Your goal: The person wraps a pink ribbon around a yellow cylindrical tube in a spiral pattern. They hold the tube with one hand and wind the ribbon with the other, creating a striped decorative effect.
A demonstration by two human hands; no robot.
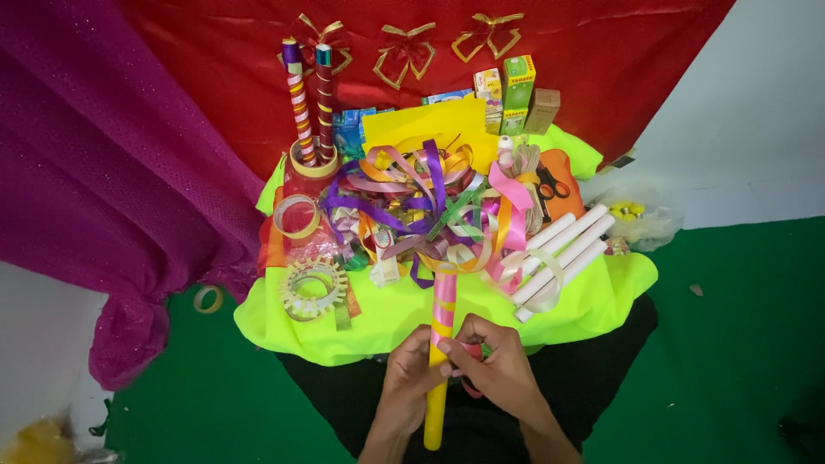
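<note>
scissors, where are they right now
In the head view the scissors lie at the right rear of the neon-yellow table cover, on an orange patch just behind the white paper rolls and beside the ribbon pile.

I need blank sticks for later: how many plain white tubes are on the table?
4 white tubes, side by side at the yellow-green cloth's right, beside the ribbon pile; ribbons may hide more.

yellow stick (pixel 436 412): smooth, matt | pink ribbon (pixel 443 305): glossy | tablecloth (pixel 387 318): neon cloth, matt | white rolls (pixel 563 253): paper
</note>
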